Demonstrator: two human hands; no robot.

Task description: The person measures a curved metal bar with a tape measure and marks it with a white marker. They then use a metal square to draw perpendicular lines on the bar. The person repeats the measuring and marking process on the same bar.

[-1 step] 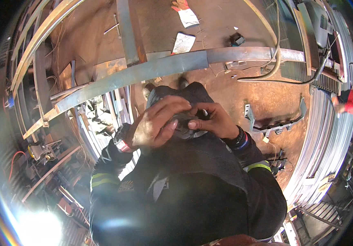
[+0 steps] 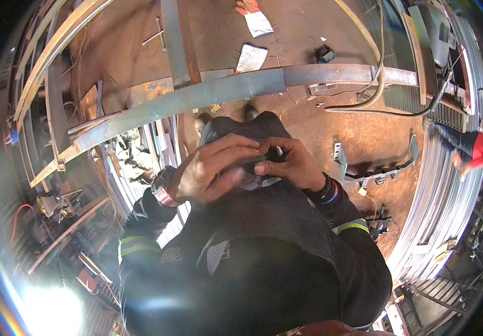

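Both hands meet in front of my dark jacket [image 2: 252,235], close to the body. My right hand [image 2: 297,165] is closed in a pinch, thumb and forefinger together at a small dark thing whose kind I cannot make out. Against it from the other side comes my left hand [image 2: 213,168], fingers curled over and its fingertips touching the right hand's fingers. Motion smears its lower fingers, and what lies under them is hidden. A dark watch [image 2: 163,178] and a red-and-white band [image 2: 166,197] circle the left wrist. Dark bands [image 2: 329,190] ring the right wrist.
Ahead, a long steel beam [image 2: 196,99] crosses the view, joined by another beam [image 2: 180,45]. Work gloves [image 2: 252,57] lie beyond it. A steel bracket frame [image 2: 379,171] sits right on the floor. Long metal bars [image 2: 432,201] are stacked farther right, beside a person in red [image 2: 482,151]. A hose [image 2: 376,95] hangs down.
My left hand's fingers have shifted slightly over the small thing. At the right edge, the other person has moved, and more of their body shows. My right hand has barely moved.
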